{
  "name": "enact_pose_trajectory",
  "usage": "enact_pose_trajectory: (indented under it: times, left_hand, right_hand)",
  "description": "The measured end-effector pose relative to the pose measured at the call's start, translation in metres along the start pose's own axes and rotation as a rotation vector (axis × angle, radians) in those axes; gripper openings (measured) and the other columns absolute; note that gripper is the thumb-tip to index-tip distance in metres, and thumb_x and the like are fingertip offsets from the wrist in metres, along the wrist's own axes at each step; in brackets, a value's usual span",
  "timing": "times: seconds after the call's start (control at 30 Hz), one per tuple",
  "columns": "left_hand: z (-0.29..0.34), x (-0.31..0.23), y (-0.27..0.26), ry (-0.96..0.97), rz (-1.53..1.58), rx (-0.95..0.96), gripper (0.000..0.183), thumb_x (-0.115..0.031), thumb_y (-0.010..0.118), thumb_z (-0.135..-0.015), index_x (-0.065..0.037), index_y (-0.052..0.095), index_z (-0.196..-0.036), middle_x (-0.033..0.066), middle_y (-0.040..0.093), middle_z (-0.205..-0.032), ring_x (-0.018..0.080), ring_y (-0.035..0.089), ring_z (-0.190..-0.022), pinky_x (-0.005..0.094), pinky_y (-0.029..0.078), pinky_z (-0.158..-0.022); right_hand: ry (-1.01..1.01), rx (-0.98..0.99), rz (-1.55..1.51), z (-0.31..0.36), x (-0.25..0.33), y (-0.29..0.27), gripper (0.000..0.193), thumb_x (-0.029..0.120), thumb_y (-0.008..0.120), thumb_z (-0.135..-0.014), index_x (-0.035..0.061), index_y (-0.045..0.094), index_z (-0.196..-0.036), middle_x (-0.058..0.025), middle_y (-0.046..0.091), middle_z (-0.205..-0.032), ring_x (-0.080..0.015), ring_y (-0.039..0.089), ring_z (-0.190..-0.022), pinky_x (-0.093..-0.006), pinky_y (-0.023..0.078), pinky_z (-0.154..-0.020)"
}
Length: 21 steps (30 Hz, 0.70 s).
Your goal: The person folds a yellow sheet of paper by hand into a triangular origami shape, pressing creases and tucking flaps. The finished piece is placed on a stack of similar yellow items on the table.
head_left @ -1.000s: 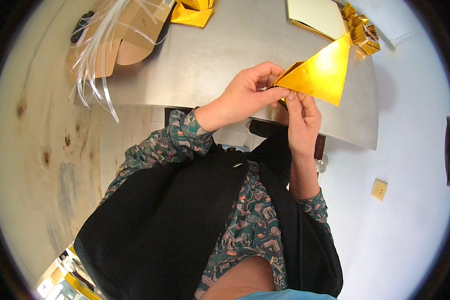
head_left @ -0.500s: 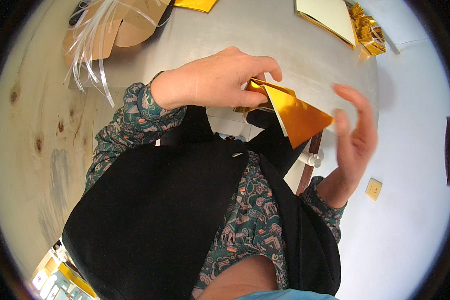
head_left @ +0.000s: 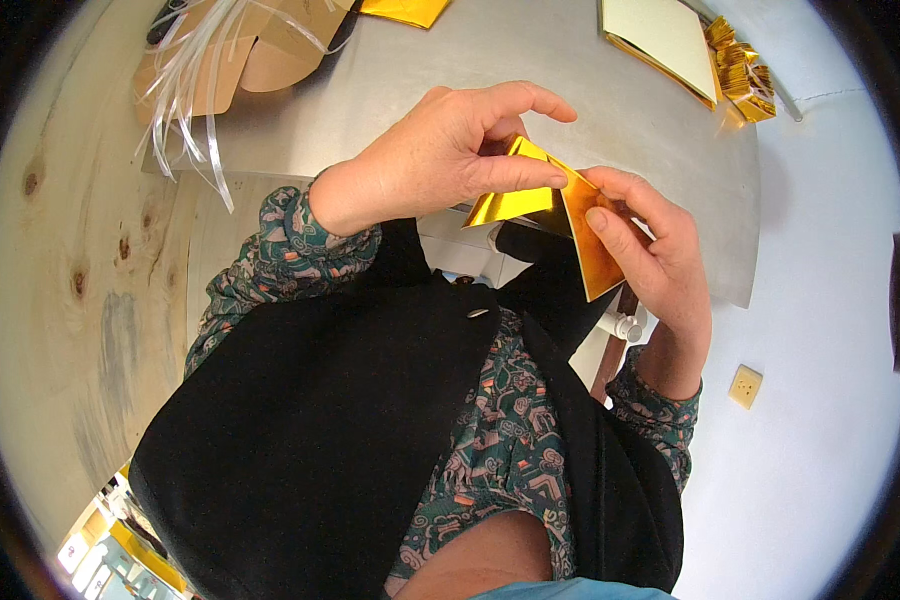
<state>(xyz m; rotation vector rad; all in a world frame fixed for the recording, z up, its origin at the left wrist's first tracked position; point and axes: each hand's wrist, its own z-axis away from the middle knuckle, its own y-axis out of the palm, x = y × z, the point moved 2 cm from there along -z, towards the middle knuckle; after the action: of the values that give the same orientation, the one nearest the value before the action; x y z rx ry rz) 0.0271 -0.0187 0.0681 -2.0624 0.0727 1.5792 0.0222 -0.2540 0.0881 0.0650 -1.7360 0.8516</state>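
A sheet of shiny gold foil paper (head_left: 515, 204), folded to slanting points, is held between both hands above the table's near edge. My left hand (head_left: 445, 150) pinches its upper part, thumb lying across the gold face and index finger raised and curved above. On the other side my right hand (head_left: 650, 240) grips the right part, with thumb in front and fingers behind. A pale edge of the paper runs down beside the right thumb. The left hand's remaining fingers are hidden behind the paper.
The metal table (head_left: 490, 75) carries a stack of pale, gold-backed sheets (head_left: 660, 40) at far right, beside bundles of folded gold paper (head_left: 745, 85). More gold paper (head_left: 408, 8) lies at the far edge. Left are brown cardboard (head_left: 295, 50) and white plastic strips (head_left: 205, 75).
My right hand has moved left and closed on the paper's right part. The left thumb has shifted right across the paper, and the paper now spreads to the left as well.
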Motion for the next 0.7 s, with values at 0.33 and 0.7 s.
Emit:
enact_pose_trajectory:
  times: [0.33, 0.7]
  left_hand:
    - [0.005, -0.004, 0.007, -0.011, 0.123, -0.038, 0.039, -0.015, 0.074, -0.093, -0.006, 0.061, -0.128, -0.0021, 0.066, -0.078, 0.0011, 0.057, -0.070, 0.0187, 0.043, -0.061]
    - [0.004, 0.007, 0.019, -0.053, 0.312, -0.031, 0.020, -0.019, 0.070, -0.095, -0.003, 0.062, -0.084, -0.0043, 0.054, -0.068, 0.0017, 0.048, -0.061, 0.0199, 0.038, -0.053]
  right_hand:
    - [0.076, 0.032, -0.178, -0.012, -0.001, 0.004, 0.016, 0.009, 0.068, -0.094, -0.0005, 0.065, -0.107, -0.0032, 0.069, -0.090, -0.0073, 0.062, -0.080, -0.0222, 0.049, -0.071]
    - [0.049, 0.072, -0.069, -0.010, 0.006, -0.004, 0.018, 0.006, 0.065, -0.095, -0.0029, 0.064, -0.111, -0.0017, 0.066, -0.091, -0.0064, 0.059, -0.081, -0.0223, 0.048, -0.074]
